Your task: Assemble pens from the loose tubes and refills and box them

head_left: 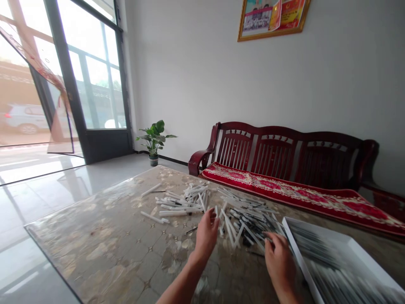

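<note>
A loose heap of white plastic pens (202, 202) lies across the glass-topped table (95, 236), and the pens at its right side (249, 223) show many black parts. My left hand (206, 235) hangs over the near edge of the heap, its fingertips close to a white pen. My right hand (279, 261) reaches the heap's right end, with its fingers among the dark-tipped pens. Beside that hand stands a white tray (302, 262) holding rows of pens, blurred in this view. Whether either hand grips a pen is hidden.
A dark red wooden bench (278, 156) with a red patterned cushion runs along the table's far side. A potted green plant (154, 141) stands on the tiled floor near a glass door (95, 71). The table's glass edge runs along the left.
</note>
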`<state>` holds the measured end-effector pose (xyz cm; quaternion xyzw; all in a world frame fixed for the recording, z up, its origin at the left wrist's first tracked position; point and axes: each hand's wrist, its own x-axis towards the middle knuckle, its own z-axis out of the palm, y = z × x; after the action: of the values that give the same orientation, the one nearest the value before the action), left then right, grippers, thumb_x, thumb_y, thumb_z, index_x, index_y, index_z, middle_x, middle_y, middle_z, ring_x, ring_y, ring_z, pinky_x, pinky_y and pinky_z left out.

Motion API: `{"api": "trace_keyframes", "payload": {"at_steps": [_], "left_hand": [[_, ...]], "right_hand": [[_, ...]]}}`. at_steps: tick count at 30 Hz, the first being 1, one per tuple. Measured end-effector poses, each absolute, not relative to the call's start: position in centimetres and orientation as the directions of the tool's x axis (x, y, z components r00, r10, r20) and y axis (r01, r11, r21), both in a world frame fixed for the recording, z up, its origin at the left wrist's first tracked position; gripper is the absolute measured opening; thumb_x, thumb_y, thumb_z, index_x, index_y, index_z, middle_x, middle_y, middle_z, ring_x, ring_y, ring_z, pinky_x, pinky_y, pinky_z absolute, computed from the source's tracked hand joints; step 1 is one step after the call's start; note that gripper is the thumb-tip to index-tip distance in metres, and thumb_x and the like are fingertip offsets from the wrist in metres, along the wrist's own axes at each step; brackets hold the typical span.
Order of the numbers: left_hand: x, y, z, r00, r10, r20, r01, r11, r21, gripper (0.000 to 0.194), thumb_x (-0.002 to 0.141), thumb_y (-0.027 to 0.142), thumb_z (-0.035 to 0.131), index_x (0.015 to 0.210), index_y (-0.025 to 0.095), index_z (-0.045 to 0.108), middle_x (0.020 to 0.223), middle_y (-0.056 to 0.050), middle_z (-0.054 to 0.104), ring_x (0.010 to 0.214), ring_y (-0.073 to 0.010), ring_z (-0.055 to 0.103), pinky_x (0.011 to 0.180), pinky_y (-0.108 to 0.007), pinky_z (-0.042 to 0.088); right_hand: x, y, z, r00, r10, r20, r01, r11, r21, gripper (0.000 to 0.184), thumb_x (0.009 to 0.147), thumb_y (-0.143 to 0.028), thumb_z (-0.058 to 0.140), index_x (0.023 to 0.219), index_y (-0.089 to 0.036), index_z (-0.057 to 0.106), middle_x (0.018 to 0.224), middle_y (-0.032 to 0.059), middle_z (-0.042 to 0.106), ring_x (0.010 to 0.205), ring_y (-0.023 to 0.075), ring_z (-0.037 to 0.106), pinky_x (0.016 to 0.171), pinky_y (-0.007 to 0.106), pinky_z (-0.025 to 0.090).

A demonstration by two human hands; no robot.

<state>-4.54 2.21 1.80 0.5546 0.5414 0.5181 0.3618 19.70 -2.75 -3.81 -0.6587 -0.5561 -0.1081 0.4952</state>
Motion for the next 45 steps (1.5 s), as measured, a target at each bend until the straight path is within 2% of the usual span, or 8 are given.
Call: {"api": "trace_keyframes", "payload": {"at_steps": [2,5,8,12,22,28,35,45], "left_hand": [[-6.5,2.5,3.1,-0.128,0.958,0.255,0.528,-0.152,0.836,0.049,0.083,0.024,0.055,0.131,0.017,0.057,0.132,-0.016,0.063,0.121,-0.0277,0.059,0.102,-0.038,0.042],[-8.9,3.5,4.5,-0.125,0.971,0.203,0.827,-0.012,0.563,0.056,0.087,0.027,0.054,0.14,0.012,0.049,0.15,-0.021,0.046,0.14,-0.0333,0.039,0.113,-0.045,0.029],[-10.7,5.0,4.5,-0.12,0.98,0.16,0.929,0.054,0.366,0.058,0.091,0.033,0.049,0.145,0.013,0.045,0.156,-0.021,0.035,0.145,-0.0368,0.029,0.114,-0.052,0.024],[-12.6,7.1,2.7,0.0,0.985,0.171,0.975,-0.038,0.221,0.056,0.091,0.038,0.048,0.145,0.023,0.045,0.16,-0.015,0.03,0.149,-0.0337,0.02,0.116,-0.052,0.019],[-10.2,5.9,1.3,0.027,0.994,0.103,0.957,-0.056,0.284,0.059,0.09,0.044,0.049,0.144,0.02,0.047,0.156,-0.019,0.037,0.144,-0.0394,0.03,0.111,-0.051,0.027],[-9.8,7.7,2.7,-0.016,0.967,0.253,0.964,-0.052,0.259,0.038,0.095,0.036,0.038,0.108,0.022,0.071,0.117,-0.013,0.069,0.113,-0.0285,0.059,0.098,-0.04,0.039],[-11.5,13.8,4.1,-0.101,0.966,0.24,0.973,0.046,0.224,0.039,0.09,0.011,0.036,0.109,0.012,0.069,0.114,-0.019,0.069,0.109,-0.0281,0.061,0.091,-0.037,0.043],[-11.5,16.4,4.1,-0.107,0.989,0.101,0.976,0.086,0.199,0.029,0.089,0.019,0.05,0.109,0.013,0.07,0.115,-0.021,0.07,0.111,-0.0308,0.064,0.09,-0.037,0.046]], "right_hand": [[19.6,-2.7,-3.8,0.333,0.624,0.707,0.846,0.133,-0.516,0.028,0.084,-0.034,0.044,0.09,-0.02,0.068,0.095,0.0119,0.068,0.091,0.0257,0.064,0.08,0.038,0.051],[19.5,-2.6,-4.0,0.306,0.629,0.715,0.849,0.159,-0.504,0.028,0.086,-0.034,0.044,0.091,-0.02,0.068,0.095,0.0115,0.068,0.092,0.0256,0.064,0.081,0.038,0.051],[19.5,-2.5,-4.2,0.295,0.625,0.722,0.851,0.171,-0.496,0.028,0.087,-0.035,0.044,0.09,-0.021,0.068,0.095,0.0112,0.068,0.092,0.0255,0.064,0.082,0.039,0.051],[19.6,-2.4,-4.5,0.275,0.63,0.726,0.848,0.197,-0.492,0.028,0.087,-0.035,0.044,0.087,-0.022,0.068,0.094,0.0106,0.069,0.091,0.0251,0.065,0.082,0.039,0.051],[19.8,-2.1,-4.9,0.258,0.644,0.721,0.841,0.218,-0.495,0.026,0.085,-0.032,0.045,0.085,-0.022,0.069,0.092,0.0092,0.069,0.089,0.0243,0.066,0.081,0.038,0.052],[20.1,-2.1,-5.1,0.259,0.633,0.729,0.836,0.231,-0.498,0.026,0.086,-0.033,0.046,0.084,-0.023,0.07,0.092,0.0087,0.07,0.089,0.0243,0.067,0.081,0.037,0.053],[20.0,-2.0,-5.3,0.275,0.627,0.729,0.817,0.248,-0.521,0.027,0.087,-0.033,0.046,0.081,-0.024,0.071,0.088,0.0079,0.071,0.085,0.0225,0.068,0.078,0.034,0.055],[19.6,-2.2,-4.9,0.26,0.625,0.736,0.825,0.252,-0.506,0.025,0.087,-0.03,0.047,0.08,-0.024,0.071,0.087,0.0059,0.071,0.082,0.0208,0.069,0.076,0.032,0.054]]}}
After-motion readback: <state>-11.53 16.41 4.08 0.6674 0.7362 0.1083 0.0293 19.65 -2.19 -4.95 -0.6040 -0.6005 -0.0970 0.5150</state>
